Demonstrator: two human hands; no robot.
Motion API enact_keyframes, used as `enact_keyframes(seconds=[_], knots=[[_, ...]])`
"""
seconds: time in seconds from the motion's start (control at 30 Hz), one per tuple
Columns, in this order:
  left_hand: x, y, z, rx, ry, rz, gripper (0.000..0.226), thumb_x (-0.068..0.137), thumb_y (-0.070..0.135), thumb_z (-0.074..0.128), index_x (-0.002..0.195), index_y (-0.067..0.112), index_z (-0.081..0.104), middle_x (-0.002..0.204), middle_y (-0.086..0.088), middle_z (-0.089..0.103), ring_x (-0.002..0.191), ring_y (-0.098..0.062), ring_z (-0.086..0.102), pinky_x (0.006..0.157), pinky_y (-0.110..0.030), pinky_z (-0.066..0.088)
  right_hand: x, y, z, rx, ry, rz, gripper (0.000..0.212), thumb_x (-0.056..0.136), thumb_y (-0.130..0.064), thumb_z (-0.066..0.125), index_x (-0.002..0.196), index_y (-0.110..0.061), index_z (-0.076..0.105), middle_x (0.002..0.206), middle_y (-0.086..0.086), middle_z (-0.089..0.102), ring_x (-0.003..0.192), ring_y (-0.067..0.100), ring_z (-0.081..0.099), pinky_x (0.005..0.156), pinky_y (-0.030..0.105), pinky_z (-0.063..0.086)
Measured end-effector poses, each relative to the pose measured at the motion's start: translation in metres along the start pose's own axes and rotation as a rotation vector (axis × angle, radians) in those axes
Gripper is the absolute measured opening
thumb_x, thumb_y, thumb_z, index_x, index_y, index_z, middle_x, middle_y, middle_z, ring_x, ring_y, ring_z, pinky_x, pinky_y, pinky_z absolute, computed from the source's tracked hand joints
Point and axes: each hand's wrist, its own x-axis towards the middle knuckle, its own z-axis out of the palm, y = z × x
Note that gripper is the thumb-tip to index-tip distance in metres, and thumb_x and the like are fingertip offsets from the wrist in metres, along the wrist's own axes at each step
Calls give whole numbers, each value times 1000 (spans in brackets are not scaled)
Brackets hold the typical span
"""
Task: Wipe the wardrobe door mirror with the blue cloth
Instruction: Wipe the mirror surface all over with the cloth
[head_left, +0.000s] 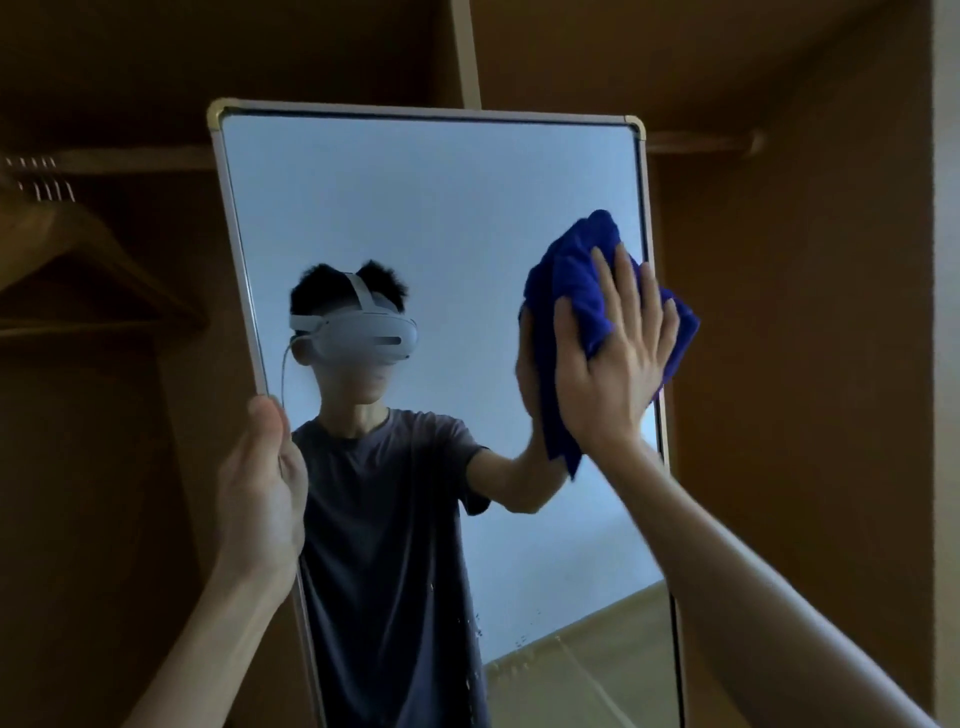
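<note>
A tall framed mirror (431, 218) fills the middle of the head view, with gold corner caps at its top. My right hand (615, 358) presses the crumpled blue cloth (576, 291) flat against the glass near the mirror's right edge, fingers straight and spread. My left hand (262, 478) grips the mirror's left frame edge, thumb on the front and fingers hidden behind it. The glass reflects a person in a headset and dark T-shirt. Small droplets show low on the glass.
Dark brown wardrobe panels surround the mirror. A wooden hanger (88, 260) hangs at the left under a shelf. A hanging rail (706, 141) runs behind the mirror's top right. A pale wall strip (945, 312) stands at the far right.
</note>
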Motion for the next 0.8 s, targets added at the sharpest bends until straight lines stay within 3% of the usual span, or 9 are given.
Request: enact_keyframes(seconds=[0.1, 0.17, 0.23, 0.3, 0.37, 0.47, 0.63, 0.7, 0.8], knots=[[0, 0, 0, -116, 30, -41, 85, 78, 83, 52, 96, 0, 63, 53, 19, 48, 49, 4, 42, 48, -11, 33, -30, -8, 8, -15, -9, -188, 59, 102, -51, 49, 150, -18, 51, 160, 8, 43, 153, 35, 31, 124, 60, 19], [0, 2, -1, -272, -26, -127, 54, 75, 77, 59, 85, 25, 70, 56, 20, 47, 49, 8, 39, 47, -8, 27, -62, 7, 1, 6, -119, -446, 66, 94, -45, 65, 152, -19, 49, 162, 9, 40, 154, 38, 27, 124, 62, 17], [0, 3, -2, -228, -67, -140, 50, 78, 80, 55, 64, 32, 53, 49, 17, 39, 40, 3, 32, 39, -21, 19, -92, 31, -10, 13, -264, -686, 65, 95, -44, 60, 154, -23, 44, 164, 8, 36, 155, 39, 25, 124, 63, 15], [-1, 4, -2, -166, -76, -157, 67, 73, 89, 52, 61, 25, 35, 46, 8, 28, 35, -13, 19, 42, -28, 6, -108, 57, -24, -16, -361, -801, 59, 100, -43, 51, 156, -26, 42, 165, 5, 36, 155, 37, 26, 124, 62, 18], [-2, 5, -1, -121, -31, -148, 74, 64, 95, 51, 65, 23, 35, 54, 0, 26, 44, -16, 18, 38, -31, 6, -106, 82, -38, -74, -395, -801, 58, 101, -45, 47, 156, -28, 41, 164, 4, 37, 154, 35, 28, 123, 60, 21], [-4, 5, 2, -117, -4, -118, 66, 71, 92, 49, 63, 27, 35, 53, 8, 30, 42, -10, 25, 41, -26, 9, -83, 100, -49, -129, -332, -651, 55, 104, -50, 38, 153, -25, 45, 161, 6, 41, 151, 35, 36, 119, 62, 30], [-4, 7, 5, -180, 16, -110, 59, 63, 91, 57, 70, 32, 50, 55, 16, 39, 46, 6, 34, 44, -14, 18, -21, 68, -30, 98, -181, -6, 58, 100, -44, 46, 155, -25, 42, 164, 4, 36, 144, 30, 43, 110, 50, 43], [-5, 8, 6, -199, 25, -112, 56, 68, 87, 57, 68, 32, 49, 52, 17, 37, 43, 5, 32, 42, -14, 18, 10, 54, -20, 209, -174, 182, 61, 99, -50, 49, 155, -39, 30, 161, -3, 36, 122, 22, 56, 89, 41, 49], [-6, 7, 5, -143, 39, -101, 52, 86, 78, 47, 67, 30, 45, 50, 14, 34, 40, -3, 23, 38, -20, 16, 29, 48, -14, 254, -208, 322, 67, 96, -60, 51, 155, -45, 21, 151, -3, 49, 98, 13, 56, 84, 38, 48]])
